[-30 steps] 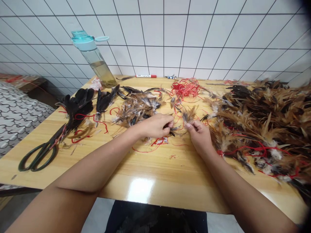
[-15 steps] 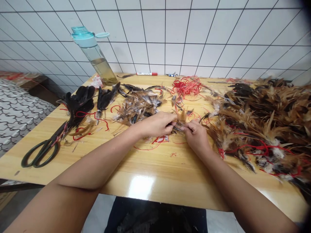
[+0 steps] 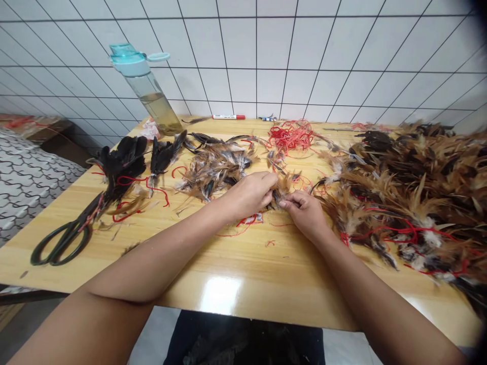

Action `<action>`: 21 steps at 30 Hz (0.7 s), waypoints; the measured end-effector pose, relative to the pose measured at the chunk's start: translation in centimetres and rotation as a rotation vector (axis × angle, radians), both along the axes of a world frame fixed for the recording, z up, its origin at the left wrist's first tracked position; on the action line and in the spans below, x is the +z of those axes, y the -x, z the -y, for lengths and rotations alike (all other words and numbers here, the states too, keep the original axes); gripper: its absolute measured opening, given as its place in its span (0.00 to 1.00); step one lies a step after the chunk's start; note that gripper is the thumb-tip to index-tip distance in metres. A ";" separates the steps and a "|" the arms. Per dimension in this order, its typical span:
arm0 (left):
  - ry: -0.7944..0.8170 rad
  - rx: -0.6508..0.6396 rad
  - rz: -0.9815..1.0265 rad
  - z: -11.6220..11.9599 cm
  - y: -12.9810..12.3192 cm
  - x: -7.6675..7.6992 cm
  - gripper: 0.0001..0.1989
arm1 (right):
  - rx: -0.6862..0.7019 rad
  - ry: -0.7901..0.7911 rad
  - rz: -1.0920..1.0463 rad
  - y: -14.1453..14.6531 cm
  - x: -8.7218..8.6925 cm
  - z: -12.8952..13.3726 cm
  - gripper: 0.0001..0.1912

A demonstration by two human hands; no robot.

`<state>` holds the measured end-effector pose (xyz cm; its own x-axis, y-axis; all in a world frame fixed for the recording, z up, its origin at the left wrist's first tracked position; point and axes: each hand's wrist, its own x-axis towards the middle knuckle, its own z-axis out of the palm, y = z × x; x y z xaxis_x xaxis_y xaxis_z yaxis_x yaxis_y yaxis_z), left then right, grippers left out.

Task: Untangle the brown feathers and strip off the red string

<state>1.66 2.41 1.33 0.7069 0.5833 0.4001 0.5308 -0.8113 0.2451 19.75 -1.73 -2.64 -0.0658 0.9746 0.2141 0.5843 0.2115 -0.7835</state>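
A small bunch of brown feathers (image 3: pixel 283 183) sits between my two hands above the middle of the table. My left hand (image 3: pixel 258 191) has its fingers closed at the left side of this bunch; what the fingertips pinch is hidden. From the right, my right hand (image 3: pixel 305 210) pinches the bunch near its lower end between thumb and forefinger. Just left of my hands lies a loose pile of brown and grey feathers (image 3: pixel 215 167). A tangle of red string (image 3: pixel 291 136) rests behind them, and a bit of red string (image 3: pixel 247 219) lies beneath my left hand.
Many brown feather bunches (image 3: pixel 418 187) tied with red string cover the right side. Black feathers (image 3: pixel 124 157) and dark-handled scissors (image 3: pixel 63 241) lie at left. A water bottle (image 3: pixel 152 96) and a red marker (image 3: pixel 228 117) stand and lie by the tiled wall.
My right hand's fingertips have shifted slightly left along the feather bunch. My left arm has moved slightly right, baring a dark tuft on the table. The whole view has shifted a little.
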 end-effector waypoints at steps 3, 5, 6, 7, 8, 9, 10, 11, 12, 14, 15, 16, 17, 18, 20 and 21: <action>-0.022 0.005 0.001 0.3 -0.4 -0.3 0.05 | 0.011 0.032 -0.005 0.0 0.1 0.0 0.07; -0.027 -0.013 0.014 0.4 -0.5 -0.4 0.05 | 0.033 0.033 0.009 -0.1 0.0 -0.1 0.08; -0.027 -0.021 0.023 0.4 -0.6 -0.5 0.05 | 0.045 0.027 0.017 -0.1 0.0 -0.1 0.08; -0.024 -0.029 0.032 0.4 -0.6 -0.5 0.05 | 0.057 0.020 0.022 -0.1 0.0 -0.1 0.08; -0.019 -0.032 0.042 0.3 -0.5 -0.6 0.05 | 0.063 0.013 0.022 -0.2 -0.1 -0.1 0.08; -0.012 -0.032 0.053 0.1 -0.4 -0.6 0.04 | 0.066 0.008 0.013 -0.3 -0.1 -0.2 0.09; -0.004 -0.026 0.064 -0.1 -0.3 -0.6 0.05 | 0.067 0.007 -0.008 -0.3 -0.1 -0.2 0.09; 0.004 -0.014 0.074 -0.4 0.0 -0.6 0.05 | 0.065 0.009 -0.042 -0.4 -0.1 -0.2 0.09; 0.009 0.006 0.082 -0.7 0.2 -0.6 0.06 | 0.057 0.014 -0.088 -0.5 -0.2 -0.2 0.09; 0.001 0.072 0.099 -1.4 0.9 -0.6 0.06 | 0.028 0.038 -0.203 -0.6 -0.2 -0.2 0.10; -0.013 0.111 0.111 -1.7 1.2 -0.6 0.06 | 0.006 0.053 -0.263 -0.7 -0.2 -0.2 0.10; -0.031 0.147 0.124 -1.9 1.5 -0.5 0.07 | -0.018 0.067 -0.316 -0.7 -0.2 -0.2 0.10; -0.051 0.175 0.136 -2.1 1.8 -0.4 0.07 | -0.038 0.078 -0.358 -0.8 -0.1 -0.2 0.11; -0.066 0.187 0.140 -2.2 2.0 -0.3 0.07 | -0.054 0.085 -0.386 -0.8 -0.1 -0.2 0.11; -0.063 0.150 0.107 -2.2 2.1 0.0 0.07 | -0.073 0.084 -0.396 -0.7 -0.1 -0.2 0.11; -0.043 0.109 0.072 -2.1 2.1 0.2 0.07 | -0.074 0.082 -0.384 -0.7 -0.1 -0.2 0.11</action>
